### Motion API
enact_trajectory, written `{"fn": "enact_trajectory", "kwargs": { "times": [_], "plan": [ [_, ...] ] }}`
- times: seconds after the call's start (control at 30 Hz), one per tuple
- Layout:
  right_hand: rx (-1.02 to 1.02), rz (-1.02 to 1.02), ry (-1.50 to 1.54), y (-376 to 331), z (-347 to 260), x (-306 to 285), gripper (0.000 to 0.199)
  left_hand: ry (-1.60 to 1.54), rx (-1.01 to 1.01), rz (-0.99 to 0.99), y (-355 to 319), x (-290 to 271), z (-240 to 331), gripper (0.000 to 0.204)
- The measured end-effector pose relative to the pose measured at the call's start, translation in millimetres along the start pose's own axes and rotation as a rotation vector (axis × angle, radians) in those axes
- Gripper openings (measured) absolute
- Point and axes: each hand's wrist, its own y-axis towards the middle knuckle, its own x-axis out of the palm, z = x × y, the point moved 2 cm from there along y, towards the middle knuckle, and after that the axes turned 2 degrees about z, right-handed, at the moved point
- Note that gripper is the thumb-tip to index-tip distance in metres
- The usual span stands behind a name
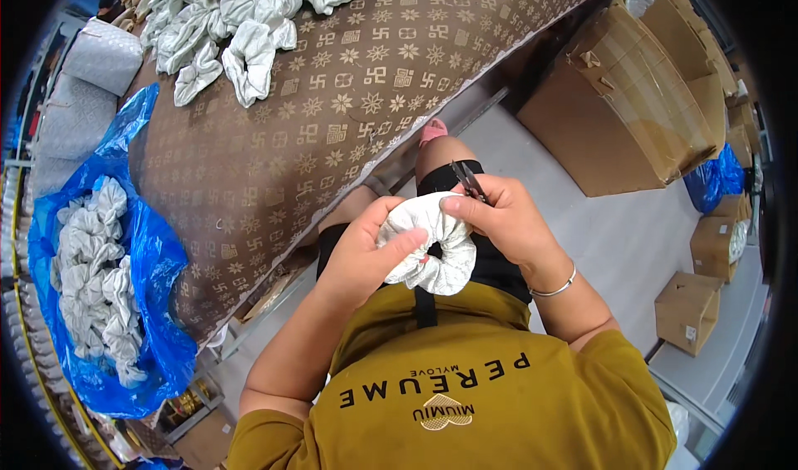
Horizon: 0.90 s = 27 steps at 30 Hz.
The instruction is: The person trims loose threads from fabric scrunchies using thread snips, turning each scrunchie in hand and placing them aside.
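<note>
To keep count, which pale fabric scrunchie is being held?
The pale fabric scrunchie between your left hand and right hand; the other scrunchies lie on the brown patterned cloth or in the blue plastic bag.

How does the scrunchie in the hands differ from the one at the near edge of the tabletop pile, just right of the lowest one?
The held scrunchie is gripped by the left hand and right hand; the pile-edge scrunchie lies on brown patterned cloth.
The held scrunchie forms a rounder ring; the pile-edge scrunchie looks longer and narrower.
Both are pale, gathered fabric.
</note>
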Motion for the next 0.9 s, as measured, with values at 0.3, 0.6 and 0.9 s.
{"fn": "enact_trajectory", "kwargs": {
  "times": [0.3, 0.6, 0.9],
  "plan": [
    [0.239, -0.058, 0.269, -5.5, 22.2, 1.9, 0.011, -0.158, -0.167, -0.096, -5.6, -15.8, -13.3, 0.028],
    [0.203, -0.039, 0.287, 1.9, 28.4, -1.4, 0.013, -0.210, -0.103, -0.146, 3.5, -7.4, -9.0, 0.037],
    [-0.105, 0.071, -0.043, -3.6, 20.8, -4.5, 0.024, -0.065, -0.097, -0.145, 2.7, -11.2, -13.1, 0.039]
  ]
}}
